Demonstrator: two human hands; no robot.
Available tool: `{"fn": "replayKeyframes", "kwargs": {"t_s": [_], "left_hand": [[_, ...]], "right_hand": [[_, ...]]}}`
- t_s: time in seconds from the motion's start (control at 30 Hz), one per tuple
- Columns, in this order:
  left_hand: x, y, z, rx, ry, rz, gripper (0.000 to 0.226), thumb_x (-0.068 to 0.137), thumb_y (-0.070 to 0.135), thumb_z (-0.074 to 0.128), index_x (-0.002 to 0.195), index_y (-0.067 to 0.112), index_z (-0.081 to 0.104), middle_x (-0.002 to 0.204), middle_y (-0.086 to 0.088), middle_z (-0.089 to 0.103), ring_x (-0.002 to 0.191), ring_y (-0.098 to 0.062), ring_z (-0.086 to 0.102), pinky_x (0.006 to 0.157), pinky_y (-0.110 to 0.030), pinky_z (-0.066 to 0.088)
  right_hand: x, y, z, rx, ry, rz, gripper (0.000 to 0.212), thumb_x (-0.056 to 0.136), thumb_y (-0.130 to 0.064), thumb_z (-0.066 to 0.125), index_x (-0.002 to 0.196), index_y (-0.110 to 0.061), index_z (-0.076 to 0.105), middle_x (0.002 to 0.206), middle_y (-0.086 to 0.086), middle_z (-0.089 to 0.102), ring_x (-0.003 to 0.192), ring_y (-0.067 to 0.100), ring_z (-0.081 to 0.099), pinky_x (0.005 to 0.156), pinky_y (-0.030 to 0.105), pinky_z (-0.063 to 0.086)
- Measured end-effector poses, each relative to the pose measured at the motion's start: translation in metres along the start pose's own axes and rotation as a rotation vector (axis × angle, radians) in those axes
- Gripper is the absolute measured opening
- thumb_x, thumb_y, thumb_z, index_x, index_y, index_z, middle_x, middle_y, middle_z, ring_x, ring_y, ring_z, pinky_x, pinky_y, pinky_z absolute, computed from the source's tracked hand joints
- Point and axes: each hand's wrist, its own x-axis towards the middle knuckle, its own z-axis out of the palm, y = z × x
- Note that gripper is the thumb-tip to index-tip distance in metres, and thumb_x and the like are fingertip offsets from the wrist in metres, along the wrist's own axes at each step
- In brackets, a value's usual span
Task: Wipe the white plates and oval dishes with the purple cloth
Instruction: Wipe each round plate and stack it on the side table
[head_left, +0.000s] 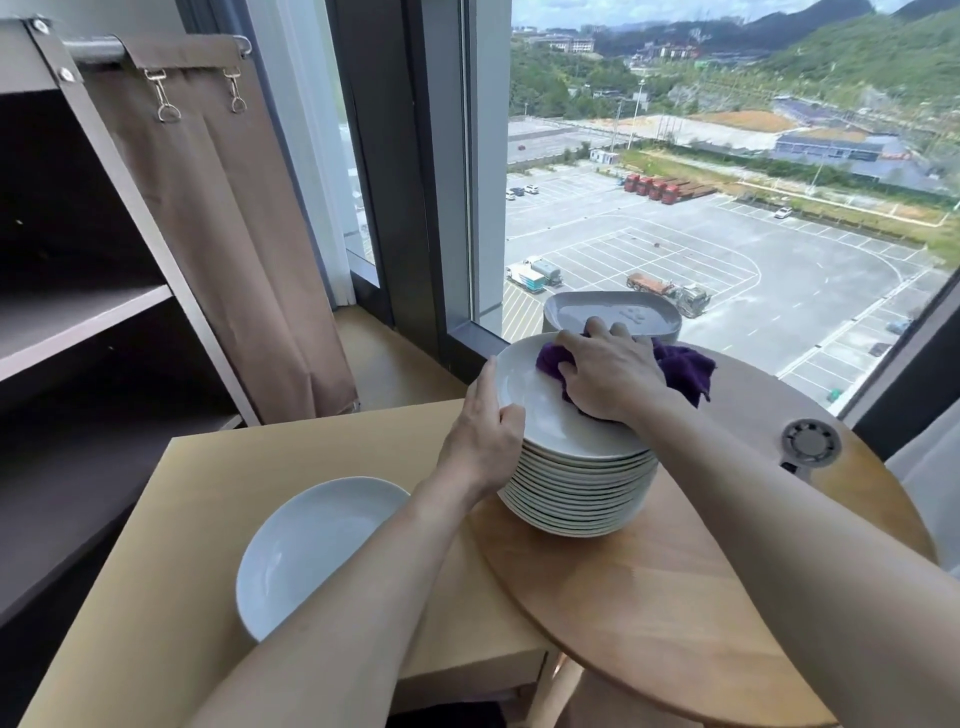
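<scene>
A tall stack of white plates (576, 499) stands on the round wooden table (675, 597). My right hand (605, 374) presses the purple cloth (683, 366) onto the top plate (524, 384), fingers curled over the bunched cloth. My left hand (485, 436) grips the left rim of that top plate, thumb on top. Behind the stack sit the oval dishes (613, 312), partly hidden by my right hand. One white plate (306, 545) lies alone on the light square table (218, 499), partly under my left forearm.
A dark open shelf unit (78, 322) with a brown curtain (223, 234) stands at the left. A large window (727, 182) is directly behind the tables. A round grey device (810, 444) sits on the round table's right edge.
</scene>
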Motion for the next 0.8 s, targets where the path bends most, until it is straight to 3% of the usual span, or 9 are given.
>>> {"fn": "replayKeyframes", "kwargs": {"t_s": [0.1, 0.23, 0.33, 0.5, 0.67, 0.8], "left_hand": [[-0.001, 0.000, 0.001, 0.001, 0.000, 0.009, 0.069, 0.090, 0.044, 0.031, 0.158, 0.034, 0.020, 0.154, 0.000, 0.039, 0.127, -0.016, 0.047, 0.108, -0.044, 0.046], [-0.004, 0.002, -0.001, 0.071, -0.015, -0.007, 0.074, 0.093, 0.054, 0.024, 0.162, 0.033, 0.010, 0.167, 0.002, 0.024, 0.141, -0.013, 0.036, 0.108, -0.030, 0.030], [-0.005, 0.005, -0.006, 0.131, -0.044, -0.003, 0.075, 0.099, 0.068, 0.022, 0.164, 0.032, 0.008, 0.169, 0.002, 0.020, 0.151, -0.020, 0.029, 0.116, -0.037, 0.029], [-0.008, 0.013, -0.015, 0.270, -0.086, -0.047, 0.074, 0.103, 0.068, 0.017, 0.165, 0.032, -0.001, 0.172, 0.002, 0.013, 0.154, -0.023, 0.027, 0.119, -0.045, 0.029], [-0.010, 0.011, -0.015, 0.281, -0.091, -0.039, 0.063, 0.104, 0.046, 0.019, 0.164, 0.034, 0.001, 0.170, 0.001, 0.019, 0.150, -0.024, 0.032, 0.119, -0.044, 0.030], [-0.008, 0.008, -0.012, 0.163, -0.079, -0.019, 0.064, 0.096, 0.041, 0.021, 0.159, 0.042, 0.008, 0.166, 0.002, 0.027, 0.142, -0.012, 0.035, 0.115, -0.034, 0.029]], "right_hand": [[-0.002, -0.004, 0.000, 0.077, -0.015, 0.006, 0.040, 0.098, -0.046, 0.041, 0.135, -0.039, 0.052, 0.128, 0.002, 0.052, 0.120, 0.030, 0.046, 0.099, 0.051, 0.035], [-0.013, -0.022, -0.004, 0.203, -0.069, -0.023, 0.037, 0.097, -0.049, 0.045, 0.132, -0.041, 0.056, 0.128, -0.002, 0.050, 0.126, 0.028, 0.043, 0.103, 0.053, 0.034], [-0.024, -0.032, -0.008, 0.255, -0.106, -0.082, 0.037, 0.098, -0.053, 0.046, 0.132, -0.043, 0.059, 0.116, -0.005, 0.047, 0.123, 0.025, 0.045, 0.100, 0.051, 0.037], [-0.042, -0.030, -0.022, 0.334, -0.192, -0.163, 0.035, 0.098, -0.048, 0.054, 0.131, -0.039, 0.063, 0.100, -0.009, 0.046, 0.111, 0.020, 0.049, 0.089, 0.041, 0.040], [-0.061, -0.008, -0.036, 0.190, -0.224, -0.187, 0.028, 0.092, -0.051, 0.053, 0.115, -0.040, 0.066, 0.091, -0.018, 0.046, 0.099, 0.016, 0.051, 0.077, 0.038, 0.039], [-0.068, 0.019, -0.043, -0.017, -0.159, -0.080, 0.019, 0.086, -0.051, 0.050, 0.094, -0.035, 0.056, 0.091, -0.010, 0.045, 0.095, 0.023, 0.051, 0.074, 0.039, 0.038]]}}
